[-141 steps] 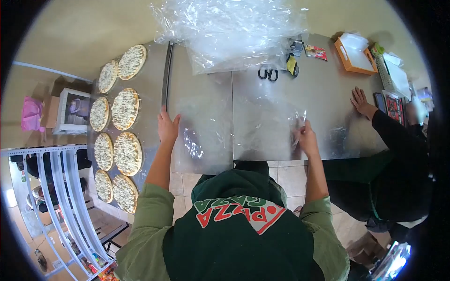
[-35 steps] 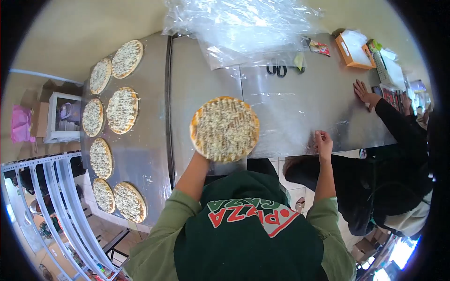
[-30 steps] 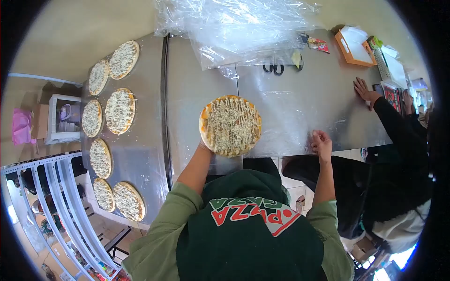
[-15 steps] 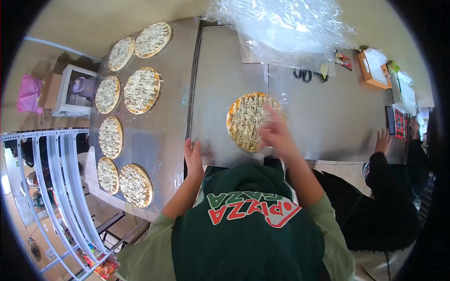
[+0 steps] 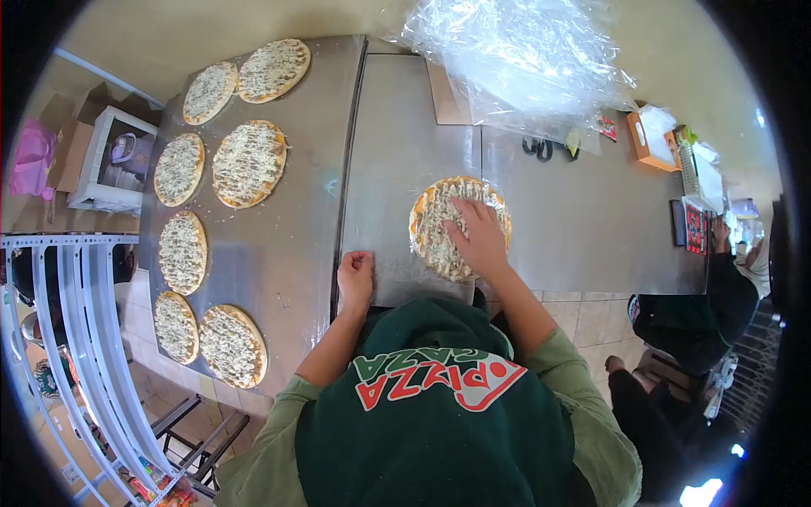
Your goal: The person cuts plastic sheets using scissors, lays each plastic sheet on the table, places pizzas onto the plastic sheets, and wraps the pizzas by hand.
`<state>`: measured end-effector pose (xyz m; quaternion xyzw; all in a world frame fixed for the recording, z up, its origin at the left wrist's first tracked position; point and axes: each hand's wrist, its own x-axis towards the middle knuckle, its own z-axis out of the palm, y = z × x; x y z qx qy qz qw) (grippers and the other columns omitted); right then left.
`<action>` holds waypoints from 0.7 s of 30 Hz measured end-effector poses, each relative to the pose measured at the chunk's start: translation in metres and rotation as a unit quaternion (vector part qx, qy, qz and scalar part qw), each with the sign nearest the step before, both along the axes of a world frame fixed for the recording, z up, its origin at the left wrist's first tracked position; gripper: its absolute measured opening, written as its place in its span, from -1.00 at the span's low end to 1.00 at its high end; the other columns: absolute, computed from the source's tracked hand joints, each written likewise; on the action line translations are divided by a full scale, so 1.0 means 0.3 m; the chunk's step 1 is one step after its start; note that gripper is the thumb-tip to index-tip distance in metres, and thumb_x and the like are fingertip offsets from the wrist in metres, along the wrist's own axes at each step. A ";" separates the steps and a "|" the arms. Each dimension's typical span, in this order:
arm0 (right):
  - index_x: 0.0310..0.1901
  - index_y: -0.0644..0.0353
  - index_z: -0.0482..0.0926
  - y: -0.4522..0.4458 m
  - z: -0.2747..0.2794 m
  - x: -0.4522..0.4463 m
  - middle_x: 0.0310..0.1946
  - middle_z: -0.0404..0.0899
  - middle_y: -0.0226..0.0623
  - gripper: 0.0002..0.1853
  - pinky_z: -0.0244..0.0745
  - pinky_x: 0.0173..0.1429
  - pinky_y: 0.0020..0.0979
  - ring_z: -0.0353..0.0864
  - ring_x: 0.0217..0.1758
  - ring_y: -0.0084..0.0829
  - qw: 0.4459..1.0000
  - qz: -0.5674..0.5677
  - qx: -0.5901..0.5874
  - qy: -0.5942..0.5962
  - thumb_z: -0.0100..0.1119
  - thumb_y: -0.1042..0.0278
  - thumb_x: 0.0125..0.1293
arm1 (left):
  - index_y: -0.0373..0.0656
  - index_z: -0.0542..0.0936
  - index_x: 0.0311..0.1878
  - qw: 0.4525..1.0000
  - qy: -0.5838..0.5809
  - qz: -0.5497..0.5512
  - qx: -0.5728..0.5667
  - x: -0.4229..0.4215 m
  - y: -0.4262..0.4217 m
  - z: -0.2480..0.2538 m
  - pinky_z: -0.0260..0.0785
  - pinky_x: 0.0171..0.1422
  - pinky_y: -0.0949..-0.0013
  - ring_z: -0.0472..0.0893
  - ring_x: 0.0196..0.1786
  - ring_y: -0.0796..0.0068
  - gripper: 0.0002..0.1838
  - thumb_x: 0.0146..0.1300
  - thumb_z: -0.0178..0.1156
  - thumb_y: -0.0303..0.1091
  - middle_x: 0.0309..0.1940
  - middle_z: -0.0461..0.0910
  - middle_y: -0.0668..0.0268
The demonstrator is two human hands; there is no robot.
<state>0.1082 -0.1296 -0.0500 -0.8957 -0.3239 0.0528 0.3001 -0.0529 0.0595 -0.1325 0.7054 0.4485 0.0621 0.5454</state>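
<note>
A round pizza (image 5: 439, 241), topped with shredded cheese and dark streaks, lies on the metal table in front of me. Shiny glints along its edge look like clear plastic film. My right hand (image 5: 480, 239) rests flat on its upper right part, fingers spread, covering some of the topping. At the table's near edge, left of the pizza and apart from it, my left hand (image 5: 356, 272) is closed with fingers curled in. Whether anything small is inside it cannot be seen. Several similar pizzas, one a large pizza (image 5: 249, 165), lie on the left table.
Clear plastic bags (image 5: 524, 68) are heaped at the back, over a cardboard piece (image 5: 446, 93). Black-handled scissors (image 5: 537, 149) lie nearby. A wooden box (image 5: 655, 139) stands at the back right. A metal rack (image 5: 93, 338) is at lower left; another person (image 5: 710, 313) sits at right.
My right hand has come down from above the pizza and now lies on it. My left hand's fingers have curled closed. The person at right has shifted away from the table edge.
</note>
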 end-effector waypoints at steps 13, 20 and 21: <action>0.32 -0.10 0.14 -0.073 -0.062 -0.013 0.38 -0.06 -0.12 -0.28 -0.33 0.35 0.22 -0.12 0.44 -0.08 0.991 0.077 -0.075 -0.084 -0.09 -0.27 0.18 | -0.25 0.40 -0.05 0.993 0.087 0.039 0.076 0.024 -0.082 0.073 0.36 -0.42 0.42 0.51 -0.49 0.44 -0.54 0.08 0.29 -0.18 -0.53 0.48 0.29; 0.26 -0.24 0.25 -0.089 -0.164 -0.087 0.38 -0.06 -0.15 -0.36 -0.33 0.34 0.24 -0.12 0.44 -0.11 0.972 0.205 -0.071 -0.094 -0.03 -0.24 0.15 | -0.23 0.44 -0.38 0.989 -0.042 -0.019 0.140 0.052 -0.050 0.092 0.41 -0.15 0.41 0.57 -0.18 0.36 -0.81 0.18 0.18 -0.32 -0.24 0.51 0.14; 0.25 -0.22 0.27 -0.086 -0.148 -0.083 0.37 -0.03 -0.16 -0.37 -0.31 0.34 0.23 -0.09 0.43 -0.12 0.976 0.192 -0.059 -0.086 -0.02 -0.22 0.15 | -0.23 0.43 -0.39 0.979 -0.113 -0.046 0.165 0.085 -0.100 0.147 0.40 -0.09 0.39 0.54 -0.08 0.33 -0.83 0.17 0.18 -0.35 -0.10 0.47 0.08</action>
